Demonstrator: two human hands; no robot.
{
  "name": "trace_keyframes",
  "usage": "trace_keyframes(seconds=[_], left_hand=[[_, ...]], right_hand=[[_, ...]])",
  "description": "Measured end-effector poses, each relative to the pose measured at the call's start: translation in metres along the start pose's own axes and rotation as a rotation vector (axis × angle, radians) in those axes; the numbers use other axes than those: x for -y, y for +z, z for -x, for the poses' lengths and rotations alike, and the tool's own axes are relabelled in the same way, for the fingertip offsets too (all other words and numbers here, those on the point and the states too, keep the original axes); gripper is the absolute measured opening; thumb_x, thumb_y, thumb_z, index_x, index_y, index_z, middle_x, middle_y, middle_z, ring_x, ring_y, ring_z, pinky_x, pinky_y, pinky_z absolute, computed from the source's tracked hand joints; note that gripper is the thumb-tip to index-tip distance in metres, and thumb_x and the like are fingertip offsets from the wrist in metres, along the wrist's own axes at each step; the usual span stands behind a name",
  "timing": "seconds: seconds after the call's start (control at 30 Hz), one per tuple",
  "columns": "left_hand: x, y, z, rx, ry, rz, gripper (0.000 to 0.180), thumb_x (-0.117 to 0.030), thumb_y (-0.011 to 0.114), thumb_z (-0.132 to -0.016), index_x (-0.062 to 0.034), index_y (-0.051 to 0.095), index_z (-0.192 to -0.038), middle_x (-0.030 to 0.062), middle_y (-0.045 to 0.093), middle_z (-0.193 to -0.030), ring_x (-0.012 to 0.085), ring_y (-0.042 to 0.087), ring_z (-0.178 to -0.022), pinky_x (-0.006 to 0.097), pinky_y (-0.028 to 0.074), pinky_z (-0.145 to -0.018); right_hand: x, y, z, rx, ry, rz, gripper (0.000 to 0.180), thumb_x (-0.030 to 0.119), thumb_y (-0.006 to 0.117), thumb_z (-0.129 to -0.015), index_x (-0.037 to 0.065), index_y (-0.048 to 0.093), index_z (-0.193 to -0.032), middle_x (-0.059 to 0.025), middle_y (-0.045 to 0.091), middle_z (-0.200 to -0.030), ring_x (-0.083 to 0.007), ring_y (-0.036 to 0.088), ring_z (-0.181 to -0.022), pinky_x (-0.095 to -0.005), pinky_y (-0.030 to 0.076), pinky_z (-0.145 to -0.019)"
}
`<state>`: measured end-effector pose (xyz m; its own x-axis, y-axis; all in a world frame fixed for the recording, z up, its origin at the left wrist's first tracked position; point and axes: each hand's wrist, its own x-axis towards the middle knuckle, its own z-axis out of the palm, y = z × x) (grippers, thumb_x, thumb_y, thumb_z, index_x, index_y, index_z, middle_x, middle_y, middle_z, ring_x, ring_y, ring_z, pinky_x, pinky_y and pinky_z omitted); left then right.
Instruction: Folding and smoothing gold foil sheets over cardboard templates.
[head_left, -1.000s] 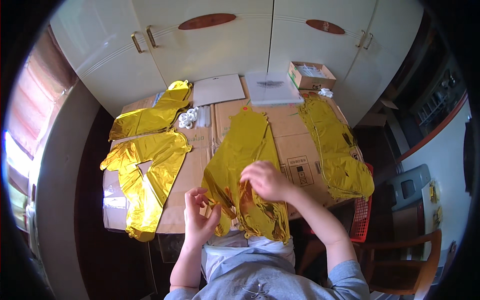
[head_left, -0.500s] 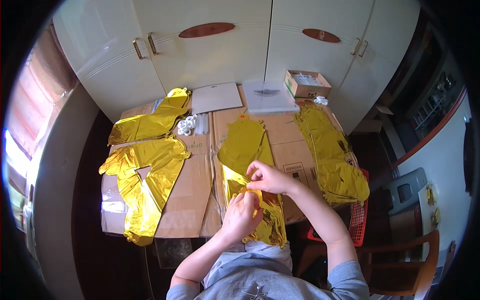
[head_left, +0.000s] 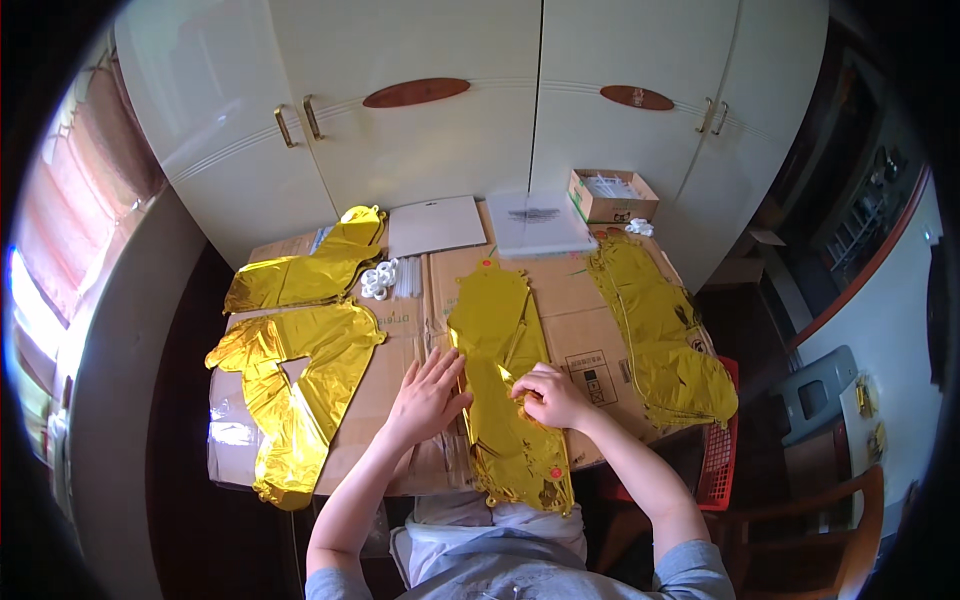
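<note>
In the head view, the left hand (head_left: 430, 395) lies with fingers extended and grasping nothing, its fingertips at the left edge of the middle gold foil piece (head_left: 490, 310). The right hand (head_left: 550, 397) rests on the right side of that same piece, its fingers curled inward; whether they pinch the foil cannot be told, since the fingertips are hidden. The middle piece lies lengthwise on the cardboard-covered worktop (head_left: 365, 430), directly before the person, its lower end reaching the near edge. It is creased toward the bottom, with a small red spot near each end. To the left, a lower-left foil piece (head_left: 330, 350) spreads out with a notch between its limbs, and an upper-left foil piece (head_left: 290, 277) lies just behind it. A right-hand foil piece (head_left: 665, 360) stretches down the other side, well apart from the middle one. Toward the back sit white rings (head_left: 379, 281) just beside a row of clear sticks (head_left: 408, 277), then a flat grey board (head_left: 436, 226), a translucent white sheet (head_left: 540, 230) and a small cardboard box (head_left: 610, 208) holding white sticks. A red basket (head_left: 718, 480) shows below the worktop's right edge, near a wooden chair (head_left: 865, 520).
</note>
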<state>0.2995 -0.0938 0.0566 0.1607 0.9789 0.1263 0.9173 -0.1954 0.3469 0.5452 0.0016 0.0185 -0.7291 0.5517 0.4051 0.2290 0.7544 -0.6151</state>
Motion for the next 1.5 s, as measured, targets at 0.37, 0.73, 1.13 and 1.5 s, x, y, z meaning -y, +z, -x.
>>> trace_keyframes(seconds=[0.37, 0.73, 1.13, 1.5], left_hand=[[0.023, 0.016, -0.032, 0.101, 0.026, -0.061, 0.082, -0.054, 0.051, -0.093, -0.002, 0.023, -0.151, 0.0149, 0.026, -0.156, 0.0336, 0.017, -0.147, 0.054, 0.012, -0.117], [0.033, 0.024, -0.046, 0.104, 0.009, -0.107, 0.095, -0.064, 0.051, -0.088, -0.0017, 0.019, -0.152, 0.0149, 0.022, -0.158, 0.0322, 0.013, -0.148, 0.055, 0.008, -0.117], [0.036, 0.02, -0.054, 0.091, 0.051, -0.216, 0.102, -0.077, 0.05, -0.078, -0.0066, 0.03, -0.149, 0.0099, 0.027, -0.157, 0.0307, 0.017, -0.147, 0.063, 0.012, -0.113], [0.041, 0.027, -0.053, 0.08, 0.048, -0.244, 0.115, -0.085, 0.054, -0.066, -0.0109, 0.029, -0.151, 0.0092, 0.026, -0.158, 0.0306, 0.014, -0.148, 0.063, 0.01, -0.114]], right_hand=[[-0.004, 0.002, 0.004, -0.033, -0.071, -0.039, 0.005, 0.002, 0.057, -0.068, 0.005, 0.061, -0.069, -0.0066, 0.061, -0.066, -0.0247, 0.056, -0.069, -0.0359, 0.046, -0.063], [-0.002, 0.002, 0.005, -0.045, -0.07, -0.008, 0.005, 0.003, 0.057, -0.066, 0.004, 0.059, -0.062, -0.0081, 0.06, -0.063, -0.0266, 0.056, -0.068, -0.0366, 0.047, -0.066], [0.0, 0.001, 0.003, -0.01, -0.087, 0.03, 0.009, 0.003, 0.058, -0.066, 0.005, 0.056, -0.058, -0.0067, 0.058, -0.059, -0.0257, 0.055, -0.066, -0.0367, 0.046, -0.069], [0.023, -0.011, -0.002, -0.033, -0.089, 0.281, 0.016, 0.012, 0.067, -0.071, 0.013, 0.068, -0.086, -0.0047, 0.059, -0.084, -0.0228, 0.054, -0.081, -0.0372, 0.044, -0.079]])
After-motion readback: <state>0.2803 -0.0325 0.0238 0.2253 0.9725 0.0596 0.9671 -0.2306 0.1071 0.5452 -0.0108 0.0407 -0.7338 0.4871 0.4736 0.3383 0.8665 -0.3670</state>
